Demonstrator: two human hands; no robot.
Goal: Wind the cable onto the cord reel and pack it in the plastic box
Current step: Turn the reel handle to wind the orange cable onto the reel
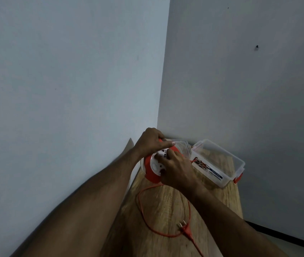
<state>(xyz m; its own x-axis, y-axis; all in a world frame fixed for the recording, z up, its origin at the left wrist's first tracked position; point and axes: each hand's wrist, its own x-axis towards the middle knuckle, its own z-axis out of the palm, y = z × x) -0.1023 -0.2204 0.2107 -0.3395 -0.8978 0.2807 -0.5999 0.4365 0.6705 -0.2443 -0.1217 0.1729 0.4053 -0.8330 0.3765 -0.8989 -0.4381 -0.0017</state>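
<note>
An orange and white cord reel (152, 169) stands tilted on the wooden table (164, 204) near the wall corner. My left hand (151, 140) grips the reel's top rim. My right hand (175, 169) lies over its white face, fingers on it. The orange cable (142, 206) runs from under the reel in a loose loop across the table to its plug (184, 228). A clear plastic box (220, 162) with orange clips sits open to the right of the reel, a label on its near wall.
A clear lid (181, 146) lies behind the reel, against the box. Two pale walls meet in a corner just behind the table. The table's right edge drops to a floor with a dark skirting line (277, 232).
</note>
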